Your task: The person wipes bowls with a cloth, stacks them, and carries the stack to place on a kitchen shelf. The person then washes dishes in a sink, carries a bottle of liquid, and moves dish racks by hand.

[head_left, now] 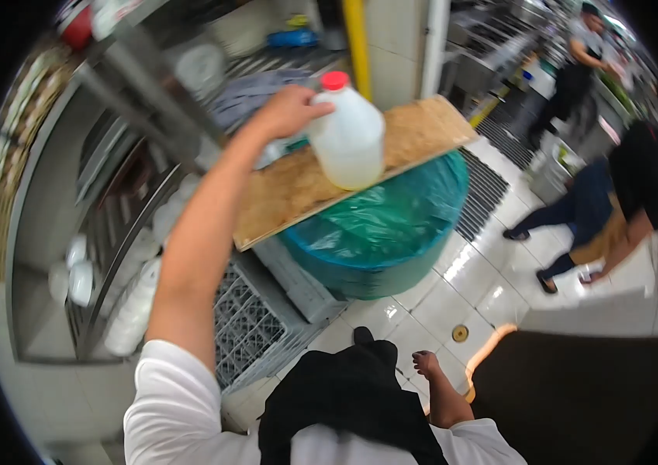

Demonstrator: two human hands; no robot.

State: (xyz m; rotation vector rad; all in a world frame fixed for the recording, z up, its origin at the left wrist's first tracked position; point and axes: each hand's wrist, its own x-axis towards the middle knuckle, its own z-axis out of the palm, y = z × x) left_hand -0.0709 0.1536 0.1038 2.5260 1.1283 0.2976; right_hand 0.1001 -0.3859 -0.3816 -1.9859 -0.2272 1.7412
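Note:
A translucent white plastic jug [350, 139] with a red cap [334, 80] stands on a brown wooden board [430, 128]. My left hand [291, 113] reaches out to the jug and is closed around its handle near the top. The board lies across one side of a large round bin [375, 287] lined with a green plastic bag [391, 213]. Low beside my black apron [329, 403], my right hand [425, 363] hangs with loosely bent fingers and nothing in it.
Grey plastic dish racks [255, 325] stand left of the bin. White bowls [131, 310] fill a metal shelf at the left. Two people [616, 201] work at the right, near a grey bucket [550, 170]. A floor drain [460, 333] is set in the white tiles.

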